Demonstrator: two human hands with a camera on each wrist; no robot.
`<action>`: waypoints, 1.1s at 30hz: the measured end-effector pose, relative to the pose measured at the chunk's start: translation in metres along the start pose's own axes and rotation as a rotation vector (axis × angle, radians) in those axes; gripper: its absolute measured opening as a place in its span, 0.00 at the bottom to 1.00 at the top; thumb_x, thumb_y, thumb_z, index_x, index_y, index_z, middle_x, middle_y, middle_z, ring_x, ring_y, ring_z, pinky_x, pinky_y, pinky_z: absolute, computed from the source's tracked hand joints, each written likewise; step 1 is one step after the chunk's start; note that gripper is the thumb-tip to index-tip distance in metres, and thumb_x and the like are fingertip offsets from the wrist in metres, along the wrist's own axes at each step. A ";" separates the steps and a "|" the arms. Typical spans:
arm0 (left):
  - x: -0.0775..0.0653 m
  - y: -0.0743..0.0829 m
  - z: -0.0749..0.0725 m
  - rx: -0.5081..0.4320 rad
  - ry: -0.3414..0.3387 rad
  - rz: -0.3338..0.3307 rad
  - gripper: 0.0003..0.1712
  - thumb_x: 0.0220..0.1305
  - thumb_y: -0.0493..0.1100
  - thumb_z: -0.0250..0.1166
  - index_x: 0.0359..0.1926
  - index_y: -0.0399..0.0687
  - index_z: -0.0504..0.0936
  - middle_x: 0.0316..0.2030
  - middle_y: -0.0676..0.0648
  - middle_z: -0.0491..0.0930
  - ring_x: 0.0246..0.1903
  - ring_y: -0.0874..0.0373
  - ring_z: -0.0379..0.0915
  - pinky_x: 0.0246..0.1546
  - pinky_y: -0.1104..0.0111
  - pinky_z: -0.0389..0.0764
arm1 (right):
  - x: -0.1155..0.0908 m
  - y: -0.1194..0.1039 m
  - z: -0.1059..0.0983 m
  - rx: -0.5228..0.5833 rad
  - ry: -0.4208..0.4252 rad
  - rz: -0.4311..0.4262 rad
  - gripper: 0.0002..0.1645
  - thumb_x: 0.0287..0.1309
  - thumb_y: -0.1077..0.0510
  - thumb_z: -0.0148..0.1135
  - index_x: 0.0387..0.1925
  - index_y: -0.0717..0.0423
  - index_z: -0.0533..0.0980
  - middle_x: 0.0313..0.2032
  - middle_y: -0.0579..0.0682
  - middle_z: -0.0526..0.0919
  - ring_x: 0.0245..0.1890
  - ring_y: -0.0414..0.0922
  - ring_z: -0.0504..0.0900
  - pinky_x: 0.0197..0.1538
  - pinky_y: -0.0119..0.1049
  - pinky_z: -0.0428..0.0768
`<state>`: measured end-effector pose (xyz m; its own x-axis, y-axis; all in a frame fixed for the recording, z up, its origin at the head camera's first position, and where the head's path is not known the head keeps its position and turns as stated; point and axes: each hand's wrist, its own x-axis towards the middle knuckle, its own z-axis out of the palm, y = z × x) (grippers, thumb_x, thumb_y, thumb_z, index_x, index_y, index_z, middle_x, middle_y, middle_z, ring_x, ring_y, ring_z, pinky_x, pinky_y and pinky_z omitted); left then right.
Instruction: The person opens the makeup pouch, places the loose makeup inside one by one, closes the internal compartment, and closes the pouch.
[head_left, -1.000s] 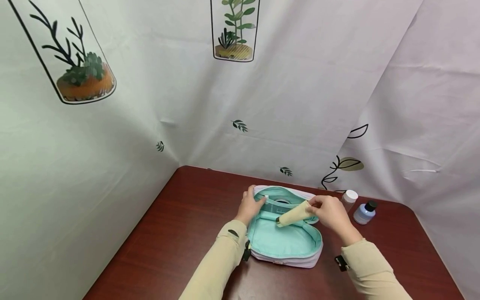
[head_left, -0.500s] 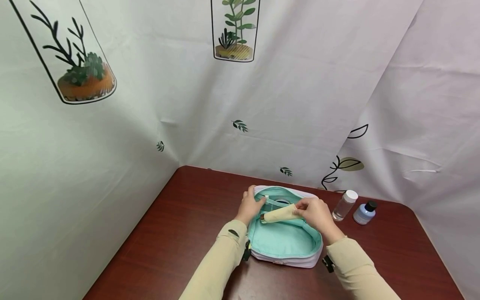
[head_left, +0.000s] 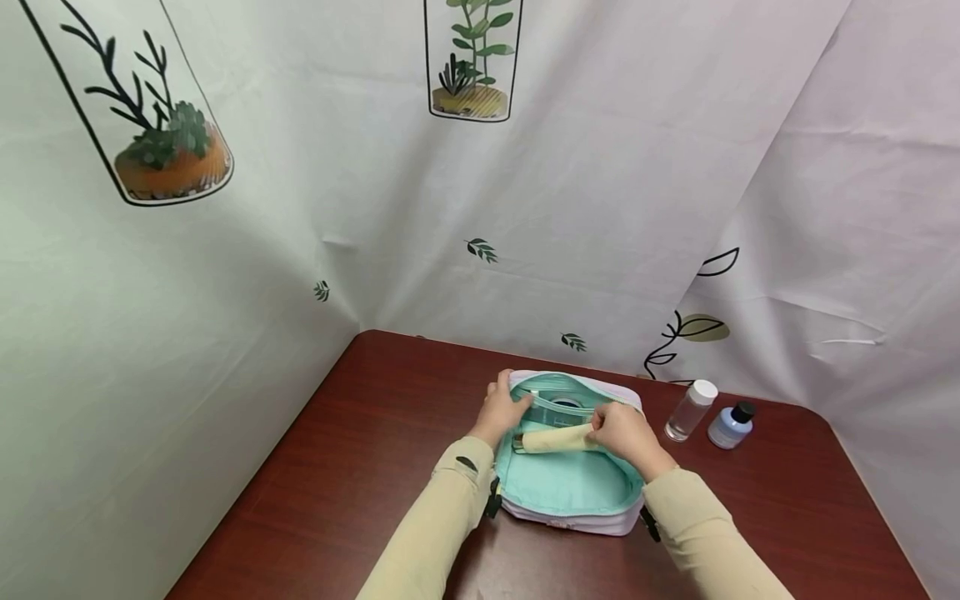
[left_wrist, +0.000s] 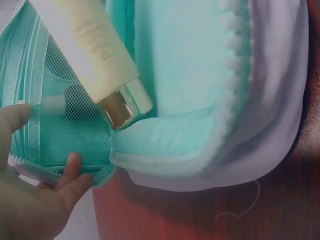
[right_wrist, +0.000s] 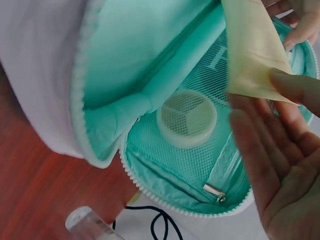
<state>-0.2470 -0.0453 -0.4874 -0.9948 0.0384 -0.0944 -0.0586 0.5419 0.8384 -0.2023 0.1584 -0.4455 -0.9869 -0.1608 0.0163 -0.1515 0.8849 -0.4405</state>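
A zippered toiletry bag (head_left: 573,483), pale lilac outside and mint green inside, lies unzipped and spread open on the table. My left hand (head_left: 498,413) grips its back left edge, thumb over the band of the mesh pocket (left_wrist: 82,132). With thumb and fingers my right hand (head_left: 625,433) pinches the flat end of a cream-coloured squeeze tube (head_left: 555,440). The tube lies sideways over the bag's fold, its gold cap (left_wrist: 122,107) pointing left toward my left hand. Behind the mesh sits a round white container (right_wrist: 186,120) with a three-part pattern.
Right of the bag stand a clear bottle with a white cap (head_left: 690,411) and a light blue bottle with a black cap (head_left: 730,426). The dark red wooden table (head_left: 360,467) meets a white printed cloth (head_left: 450,292) at its back edge.
My right hand has carried the tube left and lowered it into the bag, turning it nearly level. The left hand has kept its place on the bag's edge.
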 end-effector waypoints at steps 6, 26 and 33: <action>0.000 0.000 0.000 -0.002 -0.004 -0.015 0.35 0.64 0.52 0.59 0.67 0.51 0.54 0.58 0.36 0.59 0.53 0.42 0.65 0.47 0.50 0.71 | 0.000 0.002 0.004 -0.076 -0.127 0.075 0.15 0.42 0.62 0.68 0.11 0.53 0.70 0.12 0.44 0.65 0.15 0.41 0.61 0.20 0.35 0.63; 0.001 -0.003 0.000 0.004 -0.023 -0.015 0.36 0.63 0.53 0.59 0.66 0.50 0.54 0.56 0.37 0.61 0.51 0.44 0.66 0.47 0.50 0.70 | -0.005 0.015 0.021 0.009 -0.241 0.182 0.08 0.43 0.62 0.71 0.20 0.58 0.77 0.16 0.50 0.76 0.14 0.44 0.75 0.17 0.34 0.69; 0.000 -0.002 0.000 -0.006 -0.036 -0.021 0.36 0.63 0.53 0.59 0.67 0.49 0.54 0.57 0.38 0.60 0.52 0.44 0.65 0.47 0.50 0.70 | -0.004 0.030 0.000 0.152 -0.223 0.196 0.07 0.46 0.62 0.68 0.19 0.61 0.79 0.17 0.51 0.78 0.15 0.44 0.76 0.18 0.34 0.73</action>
<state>-0.2473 -0.0463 -0.4895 -0.9897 0.0573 -0.1308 -0.0798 0.5377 0.8393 -0.2030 0.1856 -0.4593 -0.9572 -0.1009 -0.2712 0.0664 0.8356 -0.5453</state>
